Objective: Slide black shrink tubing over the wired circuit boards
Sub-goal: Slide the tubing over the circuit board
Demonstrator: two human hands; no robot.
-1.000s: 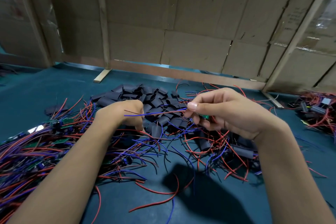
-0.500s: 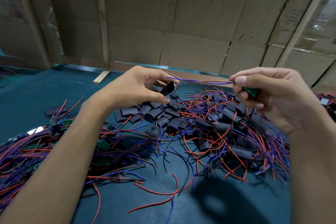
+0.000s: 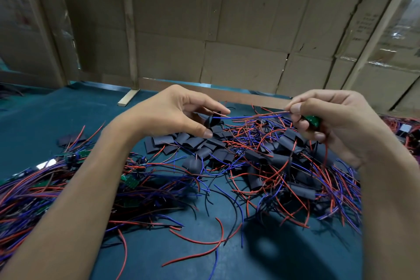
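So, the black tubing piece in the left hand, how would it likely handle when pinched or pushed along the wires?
The tubing piece looks thin-walled and creased, so it probably flattens when the left hand pinches it. Loose pieces lie flat, which suggests they are light and unlikely to roll.

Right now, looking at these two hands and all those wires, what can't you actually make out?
- Green circuit board, head view: mostly hidden inside the right hand.
- Black tube piece, head view: partly covered by the left hand; whether the wire ends have entered it cannot be told.
- Boards in the left wire pile: buried, uncountable.
- Printing on the cardboard: too small.
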